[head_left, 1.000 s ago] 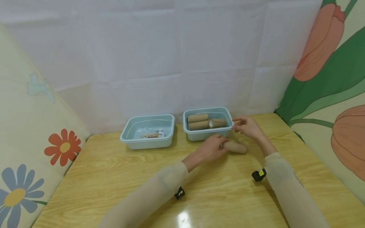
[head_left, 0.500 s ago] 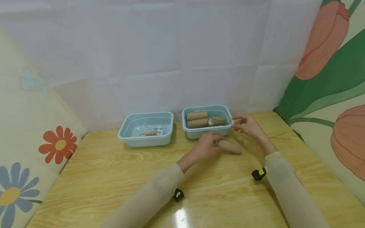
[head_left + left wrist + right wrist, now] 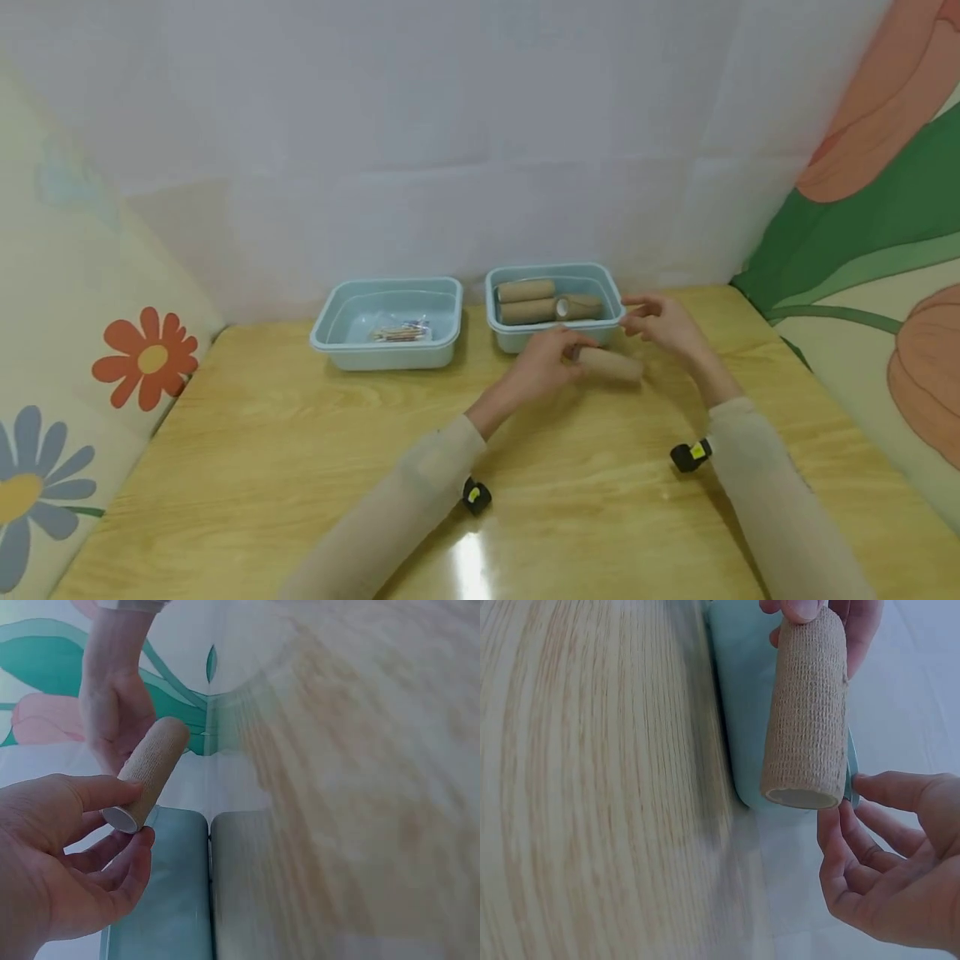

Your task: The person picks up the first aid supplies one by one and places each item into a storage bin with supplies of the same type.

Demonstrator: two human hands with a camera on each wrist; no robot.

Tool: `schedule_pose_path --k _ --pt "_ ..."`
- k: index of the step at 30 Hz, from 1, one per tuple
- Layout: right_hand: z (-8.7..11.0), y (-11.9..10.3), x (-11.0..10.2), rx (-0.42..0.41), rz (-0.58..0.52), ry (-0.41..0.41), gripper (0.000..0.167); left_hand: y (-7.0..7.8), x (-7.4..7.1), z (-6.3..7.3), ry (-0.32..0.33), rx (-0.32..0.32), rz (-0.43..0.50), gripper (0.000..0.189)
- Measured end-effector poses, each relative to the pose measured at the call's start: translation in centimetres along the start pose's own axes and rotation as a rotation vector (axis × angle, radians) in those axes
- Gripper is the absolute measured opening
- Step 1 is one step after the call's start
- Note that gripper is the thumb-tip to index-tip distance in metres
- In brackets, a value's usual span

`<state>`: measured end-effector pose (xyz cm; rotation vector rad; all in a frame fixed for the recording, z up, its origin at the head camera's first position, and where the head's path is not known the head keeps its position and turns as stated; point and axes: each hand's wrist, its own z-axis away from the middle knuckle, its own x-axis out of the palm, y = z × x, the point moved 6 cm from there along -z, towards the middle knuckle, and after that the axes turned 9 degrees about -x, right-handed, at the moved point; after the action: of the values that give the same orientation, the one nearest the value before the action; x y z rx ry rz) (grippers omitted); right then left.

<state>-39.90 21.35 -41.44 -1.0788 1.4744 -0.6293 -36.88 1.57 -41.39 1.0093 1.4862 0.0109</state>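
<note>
My left hand pinches one end of a tan, rough-woven bandage roll between thumb and fingers. The roll is held in front of the right blue bin, tilted, its far end pointing right. Its hollow end faces the left wrist camera; the other open end shows in the right wrist view. With thumb and fingertips, my right hand grips the bin's rim at its right corner. Inside that bin lie several similar rolls, one with a white core showing.
Left of that bin stands another blue bin, holding a clear packet of thin sticks. Both stand at the back of the wood-grain table, before a white sheet. Flower-painted panels border both sides.
My left hand and the bandage roll have shifted slightly left, and the roll's tilt has changed a little. The head view has tipped slightly. My right hand stays at the bin's corner.
</note>
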Motion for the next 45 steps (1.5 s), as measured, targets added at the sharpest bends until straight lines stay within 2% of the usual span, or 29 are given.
schedule_pose_path --k 9,17,20,24,29,32,34,39,45 --pt "0.3 -1.3 -0.8 0.005 0.024 0.008 0.047 0.7 -2.6 -0.4 0.023 -0.032 0.075 0.039" --pt "0.6 -0.9 -0.9 0.045 -0.031 0.035 0.047 0.9 -4.9 -0.2 0.068 -0.022 0.114 0.041" --pt "0.8 -0.7 -0.8 0.04 -0.053 0.037 0.048 0.1 -5.5 0.0 0.095 -0.017 0.158 0.041" --pt "0.9 -0.3 -0.3 0.025 -0.088 0.041 0.048 -1.6 -6.6 0.4 0.13 -0.028 0.23 0.041" --pt "1.0 -0.3 0.1 0.014 -0.108 0.054 0.048 -3.5 -8.1 0.8 0.176 -0.118 0.308 0.041" --pt "1.2 -0.3 0.3 0.009 -0.095 0.055 0.047 -4.4 -8.4 1.0 0.219 -0.186 0.287 0.04" --pt "1.3 -0.1 0.4 0.015 -0.089 0.051 0.047 -4.8 -8.3 1.1 0.237 -0.203 0.246 0.04" --pt "1.4 0.0 0.8 0.016 -0.095 0.04 0.048 -4.8 -8.2 1.6 0.273 -0.208 0.135 0.039" --pt "1.1 -0.5 0.9 -0.012 -0.089 0.027 0.05 -4.9 -8.4 2.0 0.31 -0.205 0.089 0.039"
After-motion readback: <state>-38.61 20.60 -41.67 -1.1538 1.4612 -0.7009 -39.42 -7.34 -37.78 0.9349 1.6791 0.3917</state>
